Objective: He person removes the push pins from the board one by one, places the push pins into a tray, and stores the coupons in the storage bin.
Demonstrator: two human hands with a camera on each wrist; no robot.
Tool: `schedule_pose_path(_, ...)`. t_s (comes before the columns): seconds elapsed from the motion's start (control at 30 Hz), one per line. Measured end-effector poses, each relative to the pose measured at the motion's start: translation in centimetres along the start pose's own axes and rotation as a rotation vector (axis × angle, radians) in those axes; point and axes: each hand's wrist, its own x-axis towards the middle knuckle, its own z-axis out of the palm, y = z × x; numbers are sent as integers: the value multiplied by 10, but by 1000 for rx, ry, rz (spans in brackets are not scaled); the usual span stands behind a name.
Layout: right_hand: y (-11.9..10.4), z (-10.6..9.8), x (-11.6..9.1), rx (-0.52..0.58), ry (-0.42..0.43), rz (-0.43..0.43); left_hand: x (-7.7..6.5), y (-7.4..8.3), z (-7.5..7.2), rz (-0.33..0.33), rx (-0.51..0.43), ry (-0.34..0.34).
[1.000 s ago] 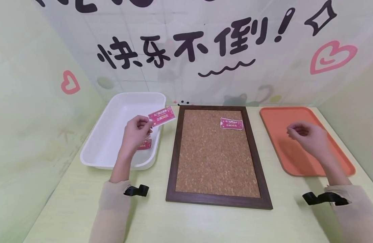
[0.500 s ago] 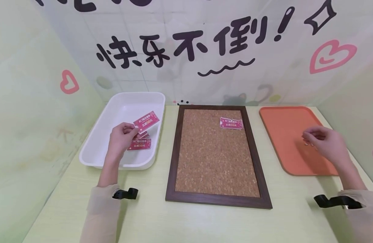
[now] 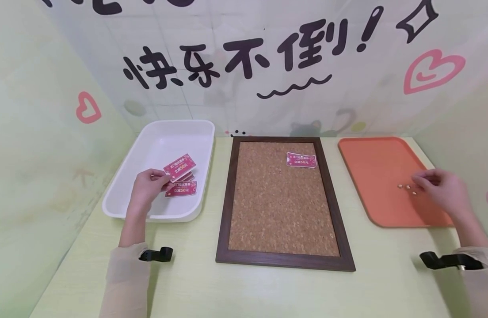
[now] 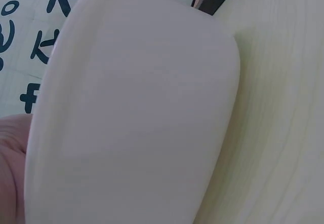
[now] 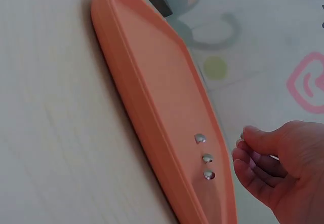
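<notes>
My left hand [image 3: 150, 187] pinches a pink coupon card [image 3: 181, 167] by its lower left corner, over the white tub [image 3: 124, 194]. Below it in the tub lies another coupon card [image 3: 182, 189], with more card edges showing just behind. In the left wrist view the tub's outer wall [image 4: 147, 102] hides most of the hand. My right hand [image 3: 444, 187] is over the orange tray [image 3: 381, 165]. Its thumb and finger pinch a small metal thumbtack [image 5: 242, 136], largely covered. Beside the fingertips, silver thumbtacks [image 5: 207, 158] lie on the tray.
Between tub and tray lies a cork board [image 3: 284, 207] in a dark wooden frame. One coupon card [image 3: 301, 160] is on its upper right, with a tiny bright spot at its top edge. A printed backdrop [image 3: 244, 101] stands behind the table.
My left hand has drawn left and down with the card, back from the tub's right rim. My right hand has moved right and lower over the tray, uncovering the thumbtacks.
</notes>
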Motion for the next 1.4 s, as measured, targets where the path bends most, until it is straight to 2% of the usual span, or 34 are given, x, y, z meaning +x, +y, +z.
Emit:
schedule_pose_path(0.17,9,-2,-1,-80,-11,17,1,-5,-2,-42,24,-11)
schedule_pose_path(0.6,27,4,2,-95,-92,106,6,-13,-3,-129,26,-50)
schedule_pose_path(0.93,28,5,3,-83,-135,137,7,-16,-5,-177,64,-102)
schedule_pose_path(1.1,28,4,2,-78,-144,144,7,-16,-4,-186,80,-117)
schedule_pose_path(1.4,29,6,0,-77,-133,115,2,-14,-7,-174,118,-80)
